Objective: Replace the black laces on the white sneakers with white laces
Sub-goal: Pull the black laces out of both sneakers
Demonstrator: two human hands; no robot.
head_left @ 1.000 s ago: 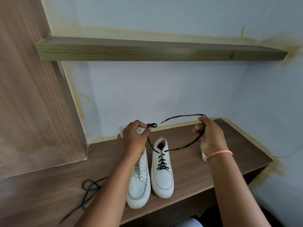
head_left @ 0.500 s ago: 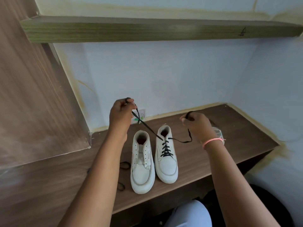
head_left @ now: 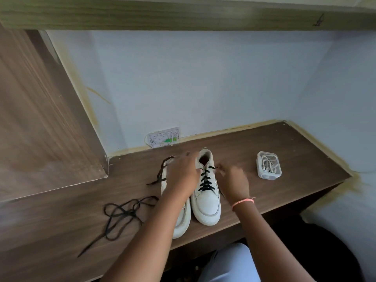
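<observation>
Head | left hand [head_left: 183,171], right hand [head_left: 234,180] grip black lace [head_left: 206,180] | sneaker [head_left: 207,200] near desk edge [head_left: 264,210]

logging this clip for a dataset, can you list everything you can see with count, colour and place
sneakers: 2, white, side by side mid desk; right one still black-laced, left one partly under the left arm
loose lace: 1, black, tangled on the desk left of the sneakers
lace end: 1, black, trailing left past the left sneaker
plastic box: 1, clear, on the desk right of the sneakers, white laces inside
desk: 1, dark brown wood
shelf: 1, greenish wood, overhead
socket plate: 1, white, on the wall behind the sneakers
wristband: 1, pink, right wrist
left hand: over the sneaker collars, blurred, grip unclear
right hand: beside the laced sneaker, blurred, grip unclear
</observation>
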